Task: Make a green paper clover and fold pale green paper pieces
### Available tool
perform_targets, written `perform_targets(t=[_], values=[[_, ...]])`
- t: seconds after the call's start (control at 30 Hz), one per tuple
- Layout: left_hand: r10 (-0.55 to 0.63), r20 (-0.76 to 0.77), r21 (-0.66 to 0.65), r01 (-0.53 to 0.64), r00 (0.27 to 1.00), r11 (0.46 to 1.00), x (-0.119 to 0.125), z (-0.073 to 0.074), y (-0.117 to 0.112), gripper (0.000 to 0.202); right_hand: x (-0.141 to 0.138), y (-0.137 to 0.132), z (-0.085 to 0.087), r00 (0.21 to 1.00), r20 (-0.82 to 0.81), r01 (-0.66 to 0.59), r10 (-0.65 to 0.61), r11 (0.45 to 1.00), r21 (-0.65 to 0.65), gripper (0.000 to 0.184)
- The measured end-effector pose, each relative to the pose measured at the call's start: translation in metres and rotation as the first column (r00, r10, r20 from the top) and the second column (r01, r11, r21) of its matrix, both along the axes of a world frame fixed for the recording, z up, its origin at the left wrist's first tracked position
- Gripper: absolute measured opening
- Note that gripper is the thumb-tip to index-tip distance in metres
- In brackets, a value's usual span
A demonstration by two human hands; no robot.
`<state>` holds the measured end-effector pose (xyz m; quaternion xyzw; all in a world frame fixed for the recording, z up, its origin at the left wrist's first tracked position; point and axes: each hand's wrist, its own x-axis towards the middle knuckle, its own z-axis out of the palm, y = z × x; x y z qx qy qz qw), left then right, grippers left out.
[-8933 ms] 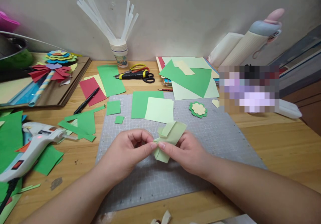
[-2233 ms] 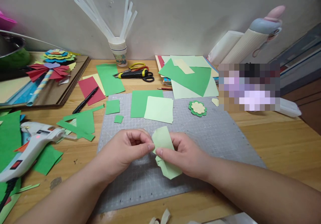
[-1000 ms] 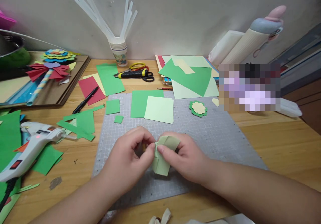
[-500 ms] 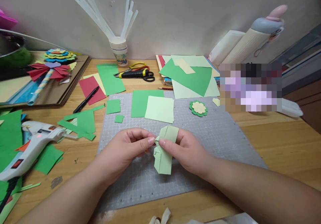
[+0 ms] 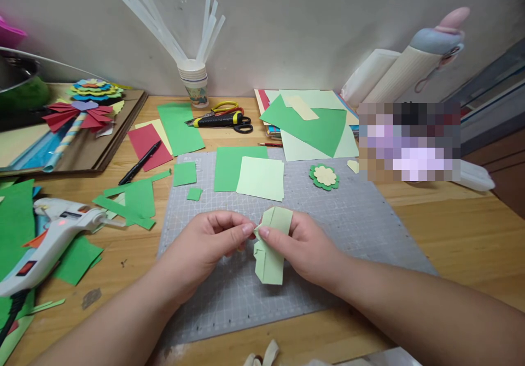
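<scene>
A folded piece of pale green paper [image 5: 274,256] is held upright above the grey cutting mat [image 5: 328,284], its left edge notched and creased with small folded corners. My right hand [image 5: 307,243] grips it from the right, thumb in front and fingers behind. With thumb and index finger, my left hand [image 5: 221,237] pinches a small corner at the paper's left edge. Just beyond my hands lie pale green sheets [image 5: 260,177] partly over a darker green sheet [image 5: 227,163]. A layered paper flower [image 5: 325,176], green with a cream top, rests farther right on the mat.
At left lie a white glue gun [image 5: 61,229] with a lit red light and green paper scraps [image 5: 141,199]. A black pen [image 5: 139,163], scissors [image 5: 241,124], a box cutter [image 5: 215,120] and paper cups with straws [image 5: 196,84] are farther back. A paper stack [image 5: 315,128] stands behind.
The folded paper has tilted slightly and its lower part has shifted a little to the right. Both hands keep almost the same places and grips.
</scene>
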<state>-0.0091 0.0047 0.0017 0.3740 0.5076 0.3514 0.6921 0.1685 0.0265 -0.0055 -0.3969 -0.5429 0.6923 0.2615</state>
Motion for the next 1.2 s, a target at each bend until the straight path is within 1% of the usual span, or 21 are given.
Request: perform_targets(t=[0.2,0.37,0.57,0.77,0.97,1.1,1.2], values=[[-0.004,0.039,-0.027,0.005,0.999,1.000,-0.0004,-0.0013,0.0015,0.020,-0.0008,0.0005,0.0004,1.000,0.008,0.014,-0.014,1.000,0.007,0.024],[0.012,0.031,-0.036,-0.011,0.999,0.999,0.0000,-0.0017,0.0032,0.018,-0.0009,0.0004,0.0008,1.000,-0.025,0.014,-0.014,1.000,0.003,0.024],[-0.003,0.040,-0.031,0.004,0.999,1.000,0.0007,-0.0007,0.0029,0.017,-0.0001,-0.0007,-0.0021,1.000,-0.024,0.004,-0.003,1.000,0.031,0.026],[0.026,0.065,-0.039,-0.023,0.998,0.999,-0.0002,-0.0020,0.0029,0.017,-0.0024,0.0012,-0.0031,0.995,-0.103,0.001,-0.002,1.000,-0.011,0.025],[0.040,0.055,-0.071,-0.036,0.998,0.997,0.0000,-0.0018,0.0033,0.019,-0.0025,0.0028,-0.0012,0.996,-0.082,0.015,-0.018,0.999,-0.036,0.031],[0.061,0.074,-0.074,-0.056,0.995,0.996,-0.0014,-0.0027,0.0021,0.019,-0.0018,0.0023,-0.0027,0.995,-0.101,0.006,-0.009,0.999,-0.033,0.030],[0.039,0.074,-0.076,-0.034,0.996,0.997,-0.0027,-0.0027,0.0015,0.020,-0.0018,0.0027,-0.0026,0.995,-0.100,0.014,-0.018,0.999,-0.041,0.027]])
